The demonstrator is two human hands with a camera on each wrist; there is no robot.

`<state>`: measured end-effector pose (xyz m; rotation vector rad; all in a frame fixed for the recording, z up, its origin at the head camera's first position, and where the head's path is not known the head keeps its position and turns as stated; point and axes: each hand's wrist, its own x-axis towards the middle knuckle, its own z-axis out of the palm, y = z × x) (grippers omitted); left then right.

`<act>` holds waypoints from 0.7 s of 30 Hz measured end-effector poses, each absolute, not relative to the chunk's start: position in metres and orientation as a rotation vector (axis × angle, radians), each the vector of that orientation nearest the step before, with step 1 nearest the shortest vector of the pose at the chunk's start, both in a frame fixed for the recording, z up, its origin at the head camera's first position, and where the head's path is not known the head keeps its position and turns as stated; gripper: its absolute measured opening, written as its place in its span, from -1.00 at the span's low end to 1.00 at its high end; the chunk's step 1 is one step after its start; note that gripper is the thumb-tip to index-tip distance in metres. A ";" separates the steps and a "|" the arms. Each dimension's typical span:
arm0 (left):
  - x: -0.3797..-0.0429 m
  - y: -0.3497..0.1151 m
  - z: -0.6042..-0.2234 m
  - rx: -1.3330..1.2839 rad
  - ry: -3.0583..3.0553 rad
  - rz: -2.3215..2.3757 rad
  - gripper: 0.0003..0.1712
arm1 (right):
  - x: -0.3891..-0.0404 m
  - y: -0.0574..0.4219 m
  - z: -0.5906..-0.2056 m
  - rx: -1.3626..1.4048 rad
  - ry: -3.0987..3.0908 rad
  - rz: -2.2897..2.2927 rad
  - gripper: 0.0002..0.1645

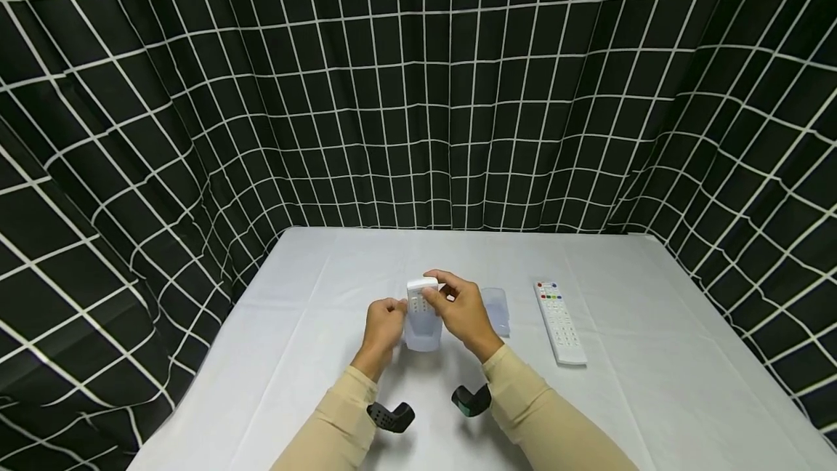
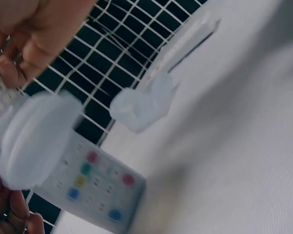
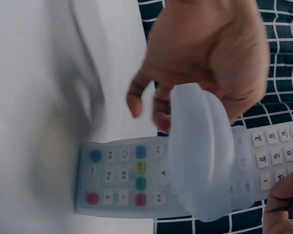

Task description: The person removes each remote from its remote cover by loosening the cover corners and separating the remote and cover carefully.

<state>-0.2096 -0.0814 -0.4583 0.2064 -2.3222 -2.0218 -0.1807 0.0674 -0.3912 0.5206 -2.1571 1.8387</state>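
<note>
A white remote control [image 3: 278,151] sits partly inside a translucent silicone cover [image 3: 200,151], its coloured buttons showing through. The cover's edge is folded back in a thick band around the middle of the remote. My left hand [image 1: 384,325] pinches that folded edge at the side; in the right wrist view the left hand [image 3: 210,53] appears behind the cover. With thumb and fingers my right hand [image 1: 463,311] grips the bare upper end of the remote. The remote is held upright above the table, covered end down.
A second translucent cover [image 1: 495,310] lies on the white-clothed table [image 1: 314,384] just right of the hands. Farther right lies another white remote [image 1: 560,322], buttons up. Black curtains [image 1: 425,93] with a white grid stand around the table.
</note>
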 end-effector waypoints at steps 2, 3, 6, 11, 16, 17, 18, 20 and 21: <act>-0.212 -0.082 -0.463 0.244 -2.389 -1.990 -0.66 | -0.181 0.068 -0.391 0.512 -2.166 1.838 -0.71; -0.213 -0.082 -0.466 0.257 -2.420 -1.970 -0.66 | -0.181 0.069 -0.392 0.512 -2.166 1.837 -0.71; -0.217 -0.080 -0.471 0.263 -2.515 -1.846 -0.66 | -0.182 0.070 -0.392 0.523 -2.156 1.841 -0.72; -0.219 -0.076 -0.475 0.254 -2.668 -1.632 -0.59 | -0.182 0.071 -0.393 0.538 -2.131 1.853 -0.73; -0.220 -0.074 -0.480 0.279 -2.701 -1.609 -0.55 | -0.181 0.070 -0.393 0.541 -2.116 1.863 -0.73; -0.219 -0.075 -0.480 0.282 -2.699 -1.609 -0.56 | -0.181 0.070 -0.393 0.541 -2.113 1.866 -0.73; -0.219 -0.075 -0.481 0.288 -2.698 -1.609 -0.56 | -0.181 0.070 -0.394 0.541 -2.111 1.868 -0.73; -0.216 -0.075 -0.481 0.291 -2.699 -1.614 -0.58 | -0.181 0.070 -0.395 0.538 -2.109 1.871 -0.73; -0.215 -0.075 -0.481 0.283 -2.692 -1.611 -0.58 | -0.181 0.069 -0.396 0.538 -2.108 1.872 -0.73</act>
